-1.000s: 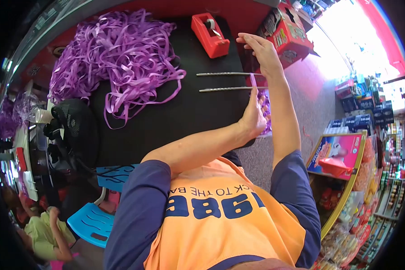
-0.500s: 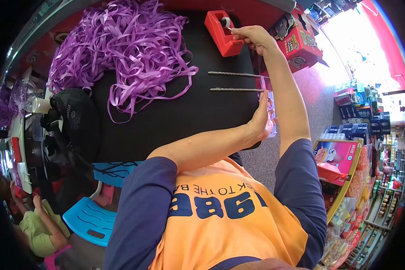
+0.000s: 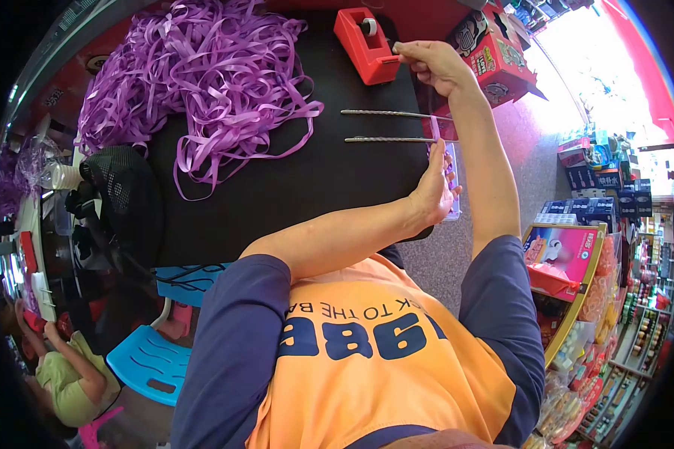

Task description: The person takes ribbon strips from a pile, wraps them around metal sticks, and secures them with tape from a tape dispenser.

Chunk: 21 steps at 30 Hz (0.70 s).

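My right hand (image 3: pixel 440 66) is closed in a pinch at the front end of a red tape dispenser (image 3: pixel 367 56). Between thumb and forefinger is a short end of clear tape (image 3: pixel 395 47), hard to make out. Lower down, my left hand (image 3: pixel 431 188) rests at the table's right edge, thumb up and fingers partly curled on a purple ribbon (image 3: pixel 435 129). That ribbon spans two thin twisted metal rods, the upper rod (image 3: pixel 386 113) and the lower rod (image 3: pixel 386 140), which point left over the table. A clear plastic box (image 3: pixel 455 206) shows behind the left fingers.
A large tangled heap of purple ribbon (image 3: pixel 210 82) covers the back left of the black table (image 3: pixel 292 194). A black mesh cap (image 3: pixel 123 179) lies left. A red printed carton (image 3: pixel 494 56) stands beyond my right hand. A blue stool (image 3: pixel 150 363) and another person (image 3: pixel 71 374) are lower left.
My right hand has moved from beside the tape roll to just past the dispenser's cutting edge, still pinching. The left hand stays at the ribbon and rods. The view has shifted slightly.
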### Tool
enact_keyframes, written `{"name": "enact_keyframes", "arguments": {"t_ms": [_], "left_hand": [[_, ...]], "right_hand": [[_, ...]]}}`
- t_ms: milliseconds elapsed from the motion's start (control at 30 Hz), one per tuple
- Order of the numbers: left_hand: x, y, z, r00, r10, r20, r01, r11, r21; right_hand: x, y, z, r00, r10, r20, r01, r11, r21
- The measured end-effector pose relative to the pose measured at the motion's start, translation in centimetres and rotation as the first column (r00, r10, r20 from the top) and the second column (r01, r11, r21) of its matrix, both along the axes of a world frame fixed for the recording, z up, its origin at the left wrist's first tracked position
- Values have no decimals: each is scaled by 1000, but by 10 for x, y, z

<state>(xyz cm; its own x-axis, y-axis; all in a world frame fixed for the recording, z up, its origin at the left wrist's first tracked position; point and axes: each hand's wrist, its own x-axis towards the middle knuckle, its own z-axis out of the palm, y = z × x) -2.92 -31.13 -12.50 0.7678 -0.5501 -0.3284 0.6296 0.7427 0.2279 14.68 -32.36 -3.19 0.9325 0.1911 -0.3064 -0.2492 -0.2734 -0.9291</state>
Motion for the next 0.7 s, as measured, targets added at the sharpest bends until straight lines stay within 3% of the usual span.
{"name": "enact_keyframes", "arguments": {"t_ms": [133,400,467,500,567,600,667,700], "left_hand": [[3,-7,-17,1000,-10,16,11,999,-53],[1,5,4,997,27,69,-20,995,-102],[1,5,4,997,19,71,-8,988,-154],[2,5,5,997,16,69,-5,988,-153],[2,5,4,998,5,62,5,984,-176],[2,5,4,998,2,62,9,985,-175],[2,6,3,996,-29,80,48,970,-238],[0,7,3,996,-32,83,51,971,-235]], "right_hand": [[-15,-5,-20,998,-41,-51,45,996,79],[-15,-4,-35,997,-22,-77,29,995,93],[-21,2,-32,992,-47,120,52,998,-38],[-17,0,-37,992,-51,118,56,998,-37],[-13,1,-44,946,32,323,26,984,-174],[-16,1,-42,946,29,324,30,984,-174],[-25,4,-35,859,181,478,135,822,-554],[-25,0,-40,858,178,482,139,823,-551]]}}
